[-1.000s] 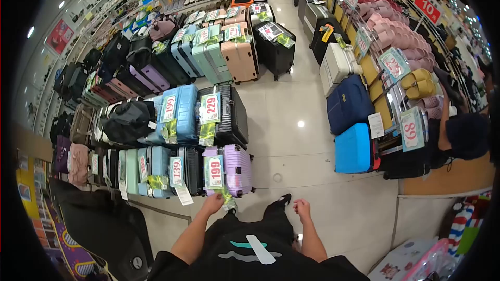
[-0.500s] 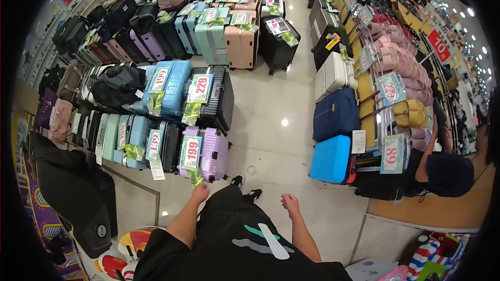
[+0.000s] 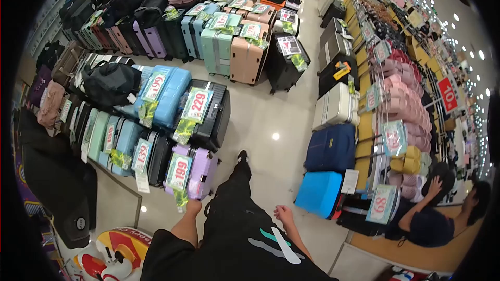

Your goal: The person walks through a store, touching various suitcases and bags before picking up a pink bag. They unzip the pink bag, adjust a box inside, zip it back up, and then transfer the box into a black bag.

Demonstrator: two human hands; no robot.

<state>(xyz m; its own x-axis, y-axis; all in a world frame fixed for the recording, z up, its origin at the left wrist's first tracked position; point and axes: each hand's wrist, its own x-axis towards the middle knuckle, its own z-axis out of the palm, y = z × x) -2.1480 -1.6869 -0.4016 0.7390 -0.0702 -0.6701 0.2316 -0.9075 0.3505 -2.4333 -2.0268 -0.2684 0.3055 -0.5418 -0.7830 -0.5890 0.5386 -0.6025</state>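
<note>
My left hand [image 3: 194,207] hangs low at my left side, right at the lower edge of an upright purple suitcase [image 3: 203,173] in this view. Its fingers are hidden from above. A price card [image 3: 178,173] reading 199 is on that suitcase, with a yellow-green strip [image 3: 180,198] below it. My right hand [image 3: 284,213] is held out at my right side over the floor, fingers curled in and nothing in them. The bright blue suitcase [image 3: 319,193] is the nearest thing to it. A navy suitcase [image 3: 330,147] stands just beyond that.
Rows of suitcases flank a tiled aisle [image 3: 255,119] ahead. A black suitcase [image 3: 284,67] juts in from the left. Racks of pink slippers [image 3: 406,101] line the right, where a person in dark clothes [image 3: 429,226] reaches toward them. A red and yellow ride-on toy [image 3: 122,247] stands at lower left.
I have stepped forward, one leg now stretched ahead, and the nearby suitcases sit lower in view. Both hands stay at my sides. The person at right has raised an arm toward the rack.
</note>
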